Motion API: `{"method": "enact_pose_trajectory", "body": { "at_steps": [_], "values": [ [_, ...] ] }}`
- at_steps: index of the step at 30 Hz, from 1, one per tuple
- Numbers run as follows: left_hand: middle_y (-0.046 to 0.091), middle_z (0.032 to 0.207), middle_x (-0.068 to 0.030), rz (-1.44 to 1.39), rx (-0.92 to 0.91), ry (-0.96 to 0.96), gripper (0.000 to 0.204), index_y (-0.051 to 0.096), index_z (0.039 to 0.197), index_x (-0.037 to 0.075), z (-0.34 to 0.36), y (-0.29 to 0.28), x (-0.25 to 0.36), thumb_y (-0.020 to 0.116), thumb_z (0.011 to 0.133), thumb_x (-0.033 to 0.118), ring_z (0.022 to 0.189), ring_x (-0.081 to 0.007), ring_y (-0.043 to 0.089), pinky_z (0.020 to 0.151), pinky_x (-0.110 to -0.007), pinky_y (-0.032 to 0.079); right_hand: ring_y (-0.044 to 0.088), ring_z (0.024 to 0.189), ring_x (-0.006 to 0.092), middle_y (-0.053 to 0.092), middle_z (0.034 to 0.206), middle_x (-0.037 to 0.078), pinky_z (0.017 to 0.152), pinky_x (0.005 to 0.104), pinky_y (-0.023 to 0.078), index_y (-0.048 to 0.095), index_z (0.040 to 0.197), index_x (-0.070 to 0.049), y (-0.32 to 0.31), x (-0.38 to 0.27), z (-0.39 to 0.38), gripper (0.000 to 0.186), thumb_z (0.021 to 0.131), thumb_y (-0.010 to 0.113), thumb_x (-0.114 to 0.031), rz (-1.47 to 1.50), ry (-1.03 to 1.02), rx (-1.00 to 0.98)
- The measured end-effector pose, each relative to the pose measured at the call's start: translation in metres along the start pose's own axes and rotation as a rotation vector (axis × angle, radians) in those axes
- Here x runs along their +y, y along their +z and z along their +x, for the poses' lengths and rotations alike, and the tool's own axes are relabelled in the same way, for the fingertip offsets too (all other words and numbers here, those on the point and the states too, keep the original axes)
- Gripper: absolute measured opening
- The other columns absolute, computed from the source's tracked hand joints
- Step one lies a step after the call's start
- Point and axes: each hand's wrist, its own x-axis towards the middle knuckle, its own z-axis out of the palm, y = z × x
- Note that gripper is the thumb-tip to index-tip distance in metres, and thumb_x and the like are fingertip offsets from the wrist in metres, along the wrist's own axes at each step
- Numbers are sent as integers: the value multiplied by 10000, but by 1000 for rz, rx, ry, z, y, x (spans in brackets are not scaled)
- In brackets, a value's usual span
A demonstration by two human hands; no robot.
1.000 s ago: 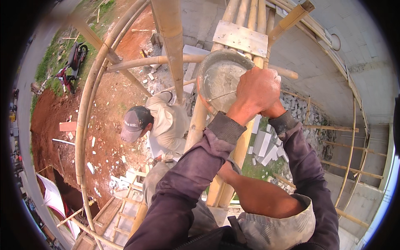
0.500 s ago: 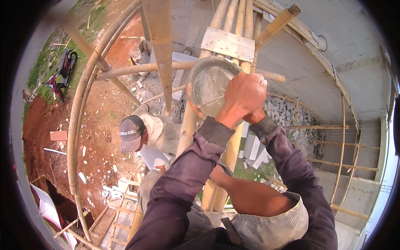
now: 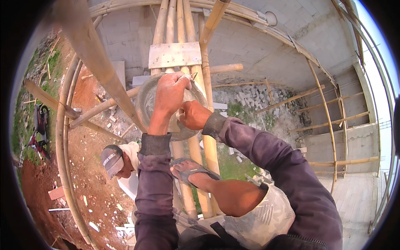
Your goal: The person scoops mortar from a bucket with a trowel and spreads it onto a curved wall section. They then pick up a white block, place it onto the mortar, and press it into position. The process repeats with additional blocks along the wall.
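Note:
A grey bucket [image 3: 146, 100] coated with cement sits among bamboo poles [image 3: 210, 154]. My left hand [image 3: 171, 93] is closed over its inside, a thin bent piece [image 3: 193, 76] poking out beside the knuckles. My right hand [image 3: 193, 114], lower and to the right, is closed against the bucket's right part. What both hands grip is hidden. Below the bucket, my sandalled foot [image 3: 187, 171] is over the poles.
A board [image 3: 174, 56] crosses the poles ahead. An upright pole [image 3: 102, 71] rises at left. Below left are a co-worker in a cap [image 3: 112, 160], red soil and a motorbike [image 3: 41, 125]. Below right lie white block rubble [image 3: 250, 93] and grass, with concrete and bamboo railings beyond.
The view has swung, bringing bucket and hands leftward. My left hand is now higher and more upright; my right hand has come out from behind it, lower right. The co-worker appears lower in view.

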Motion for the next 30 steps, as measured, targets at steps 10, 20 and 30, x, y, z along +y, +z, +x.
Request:
{"method": "enact_pose_trajectory", "body": {
  "at_steps": [10, 20, 30],
  "values": [
    [343, 526, 100, -211, -183, -53, 295, 588, 732, 69, 7, -18, -7, 565, 958, 257, 427, -12, 237, 395, -217, 165, 689, 925, 376, 701, 905, 251, 810, 456, 541, 669, 941, 25, -5, -20, 12, 231, 809, 622, -159, 110, 337, -86],
    [384, 501, 69, -327, -152, -152, 249, 608, 743, 35, 10, -33, -17, 600, 917, 212, 390, -42, 287, 374, -239, 203, 703, 825, 332, 706, 834, 201, 747, 410, 552, 664, 909, 23, -3, -24, 14, 229, 840, 636, -194, -109, 109, 103],
    [304, 529, 105, -303, -231, -155, 294, 599, 773, 65, 9, -41, -16, 564, 975, 276, 434, -19, 207, 415, -220, 161, 695, 739, 322, 701, 863, 205, 715, 416, 556, 681, 970, 25, -3, -18, 10, 299, 818, 629, -228, -94, 163, -4]
  ]
}}
